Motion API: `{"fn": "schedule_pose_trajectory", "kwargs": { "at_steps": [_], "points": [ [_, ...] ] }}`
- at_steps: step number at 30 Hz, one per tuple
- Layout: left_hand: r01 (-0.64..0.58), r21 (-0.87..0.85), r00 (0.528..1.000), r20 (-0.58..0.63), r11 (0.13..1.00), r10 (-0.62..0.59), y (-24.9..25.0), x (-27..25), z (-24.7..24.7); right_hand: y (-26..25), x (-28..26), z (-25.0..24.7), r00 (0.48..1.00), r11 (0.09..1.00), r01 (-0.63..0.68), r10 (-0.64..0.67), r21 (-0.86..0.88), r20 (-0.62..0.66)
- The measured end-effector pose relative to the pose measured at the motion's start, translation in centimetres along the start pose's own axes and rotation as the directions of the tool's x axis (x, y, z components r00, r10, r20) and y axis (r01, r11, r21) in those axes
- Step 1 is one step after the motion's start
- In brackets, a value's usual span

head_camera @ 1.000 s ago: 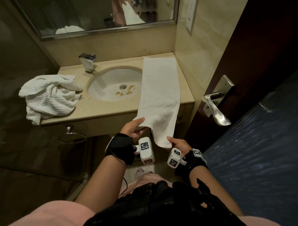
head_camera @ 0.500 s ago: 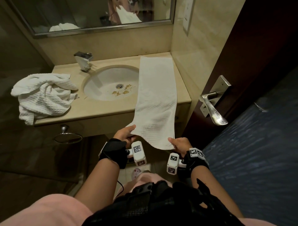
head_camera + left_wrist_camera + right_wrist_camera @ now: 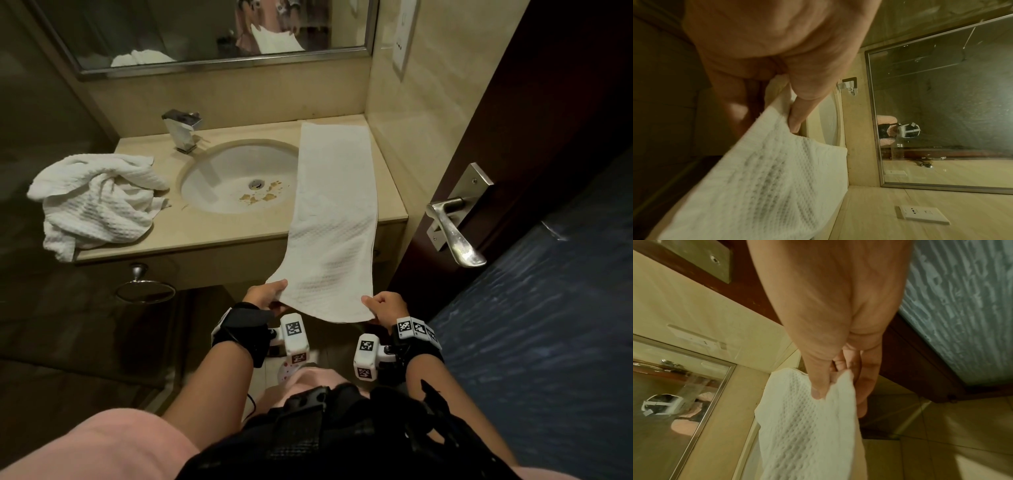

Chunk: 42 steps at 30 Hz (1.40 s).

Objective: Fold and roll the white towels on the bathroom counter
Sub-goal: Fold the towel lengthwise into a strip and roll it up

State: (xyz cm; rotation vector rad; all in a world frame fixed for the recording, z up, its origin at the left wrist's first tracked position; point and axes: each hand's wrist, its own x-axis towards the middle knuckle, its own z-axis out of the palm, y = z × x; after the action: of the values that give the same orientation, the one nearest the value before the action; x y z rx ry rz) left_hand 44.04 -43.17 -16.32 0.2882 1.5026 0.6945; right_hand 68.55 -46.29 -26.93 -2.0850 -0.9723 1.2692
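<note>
A long white waffle towel (image 3: 334, 212), folded into a narrow strip, lies along the right side of the beige counter (image 3: 219, 236) and hangs off the front edge. My left hand (image 3: 269, 296) pinches its near left corner, and the left wrist view shows the thumb on the towel (image 3: 764, 178). My right hand (image 3: 383, 306) pinches the near right corner, thumb on top of the towel (image 3: 803, 426) in the right wrist view. A second white towel (image 3: 96, 198) lies crumpled on the counter's left end.
An oval sink (image 3: 236, 174) with brown flakes near its drain sits mid-counter, a chrome tap (image 3: 183, 132) behind it. A mirror (image 3: 205, 31) hangs above. A dark door with a metal handle (image 3: 452, 222) stands close on the right. A towel ring (image 3: 145, 289) hangs below the counter.
Both hands have drawn the towel's near end toward me and spread it flatter and wider. The strip now lies straighter on the counter.
</note>
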Motion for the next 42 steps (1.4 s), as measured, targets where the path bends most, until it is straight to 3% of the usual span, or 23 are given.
{"fn": "schedule_pose_trajectory", "kwargs": {
  "at_steps": [13, 21, 31, 35, 42],
  "points": [
    [0.023, -0.017, 1.0, 0.012, 1.0, -0.023, 0.0, 0.5, -0.2, -0.9, -1.7, 0.0, 0.99, 0.999, 0.035, -0.031, 0.024, -0.141],
    [0.028, -0.035, 1.0, 0.009, 0.999, -0.028, -0.6, 1.4, -0.6, -1.3, -1.9, -0.2, 0.989, 1.0, 0.004, -0.003, 0.008, -0.151],
    [0.064, 0.116, 0.998, 0.009, 0.991, -0.065, -1.7, 3.5, -1.7, -1.1, -1.4, -0.2, 0.988, 0.994, -0.04, 0.054, 0.097, -0.144],
    [0.069, 0.118, 0.997, -0.025, 0.991, -0.067, -2.1, 4.4, -1.5, -0.7, -1.4, -0.7, 0.99, 0.978, -0.08, 0.101, 0.19, -0.103],
    [0.004, 0.174, 0.997, -0.078, 0.985, 0.009, -2.2, 5.4, -0.4, -0.7, -2.0, -1.9, 0.976, 0.899, -0.217, 0.193, 0.379, 0.1]
  ]
}}
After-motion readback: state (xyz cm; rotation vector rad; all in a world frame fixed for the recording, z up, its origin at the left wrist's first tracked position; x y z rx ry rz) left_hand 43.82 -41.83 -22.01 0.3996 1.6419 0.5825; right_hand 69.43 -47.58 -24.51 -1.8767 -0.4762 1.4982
